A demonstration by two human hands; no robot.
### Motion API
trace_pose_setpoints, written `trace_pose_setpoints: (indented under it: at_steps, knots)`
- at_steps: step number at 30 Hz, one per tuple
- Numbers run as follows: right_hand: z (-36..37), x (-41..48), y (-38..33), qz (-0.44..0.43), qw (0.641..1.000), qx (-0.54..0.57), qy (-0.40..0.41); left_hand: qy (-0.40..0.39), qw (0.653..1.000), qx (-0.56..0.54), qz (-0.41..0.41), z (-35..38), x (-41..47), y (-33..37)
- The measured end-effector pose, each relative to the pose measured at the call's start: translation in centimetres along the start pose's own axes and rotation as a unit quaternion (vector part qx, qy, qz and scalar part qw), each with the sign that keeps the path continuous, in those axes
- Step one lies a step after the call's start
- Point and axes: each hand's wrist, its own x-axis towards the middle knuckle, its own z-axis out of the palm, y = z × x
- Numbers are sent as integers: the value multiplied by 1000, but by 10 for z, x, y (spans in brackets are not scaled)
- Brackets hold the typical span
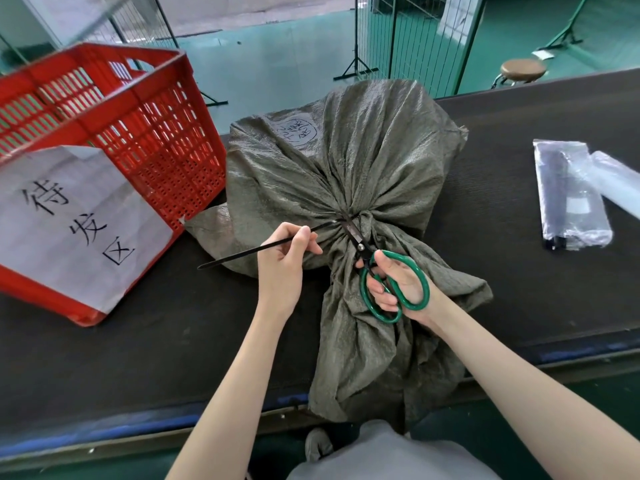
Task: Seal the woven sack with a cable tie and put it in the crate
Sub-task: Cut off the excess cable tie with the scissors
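Observation:
A grey-green woven sack [346, 161] lies on the black table, its neck gathered and cinched by a black cable tie [249, 251]. The tie's long free tail sticks out to the left. My left hand [287, 261] pinches that tail and holds it taut. My right hand [398, 285] grips green-handled scissors [391, 282], whose dark blades reach up to the tie at the sack's neck. The sack's loose mouth hangs over the table's near edge. A red slatted plastic crate [156, 140] stands at the left, tilted, with a white paper sign on its front.
A clear plastic packet of black cable ties [571, 195] lies on the table [519, 271] at the right. Beyond the table's far edge are a green floor, wire-mesh screens on stands and a brown round stool [523, 69].

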Motion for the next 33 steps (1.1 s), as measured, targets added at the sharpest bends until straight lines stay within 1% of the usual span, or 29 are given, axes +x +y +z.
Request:
trace_pose_setpoints:
  at_steps: [3, 8, 12, 14, 16, 18, 21, 23, 25, 27, 28, 30, 32, 33]
  knots:
    - [2, -1, -1, 1, 1000, 10, 13, 8, 1000, -6, -6, 2, 0, 1]
    - [4, -4, -4, -3, 1000, 30, -1, 21, 999, -23, -11, 3, -3, 5]
    - [2, -11, -17, -47, 997, 57, -9, 52, 997, -49, -19, 10, -6, 11]
    - [0, -16, -29, -78, 995, 67, 3, 61, 996, -65, -25, 16, -6, 12]
    - [-3, -22, -43, -109, 991, 68, 24, 55, 995, -80, -30, 21, -7, 13]
    - [-10, -29, -57, -149, 986, 41, 61, 39, 995, -89, -31, 28, -8, 14]
    - [-27, -43, -75, -192, 972, 8, 134, 13, 993, -110, -43, 40, -9, 14]
    - [-43, -51, -84, -201, 960, -19, 197, -6, 992, -119, -47, 48, -9, 13]
    - [-68, -62, -91, -201, 941, -72, 263, -27, 992, -114, -50, 58, -11, 13]
    - [-98, -71, -92, -184, 912, -156, 331, -40, 992, -109, -53, 67, -13, 14]
    - [-114, -74, -89, -174, 891, -208, 365, -44, 991, -110, -55, 71, -14, 15]
    - [-143, -82, -81, -147, 835, -315, 427, -55, 990, -113, -56, 78, -16, 15]
    - [-167, -88, -69, -110, 775, -395, 481, -66, 989, -116, -59, 83, -18, 15]
    - [-175, -90, -65, -83, 752, -422, 501, -68, 989, -116, -60, 84, -18, 15]
